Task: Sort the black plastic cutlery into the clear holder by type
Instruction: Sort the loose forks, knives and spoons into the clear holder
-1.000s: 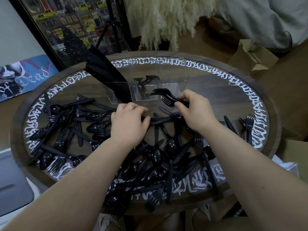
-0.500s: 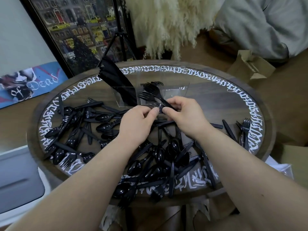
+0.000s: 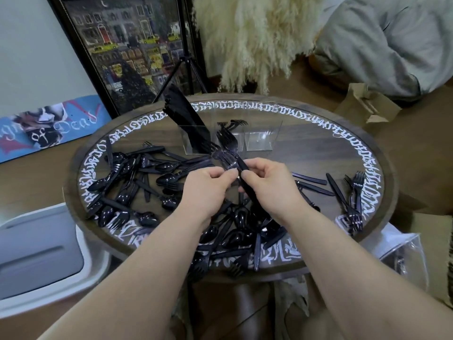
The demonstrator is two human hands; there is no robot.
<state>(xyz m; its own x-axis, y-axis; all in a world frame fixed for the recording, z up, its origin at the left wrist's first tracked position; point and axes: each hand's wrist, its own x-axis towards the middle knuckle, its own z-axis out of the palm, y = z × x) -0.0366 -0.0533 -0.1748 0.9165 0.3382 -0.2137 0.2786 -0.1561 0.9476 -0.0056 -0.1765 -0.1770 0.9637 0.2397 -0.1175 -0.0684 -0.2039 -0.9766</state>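
Loose cutlery [image 3: 137, 182] litters the desk [image 3: 318, 153] near me. Above it my right hand [image 3: 267, 185] grips a bunch of forks [image 3: 228, 148]; my left hand [image 3: 208, 187] pinches them too. Beyond stands the holder [image 3: 259, 138], knives [image 3: 186, 116] in its left compartment.

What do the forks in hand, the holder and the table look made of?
Forks: glossy black plastic, by the sheen. Holder: clear acrylic or similar, see-through with bright edges. Table: dark wood grain, seemingly under glass, white lettering round the rim.
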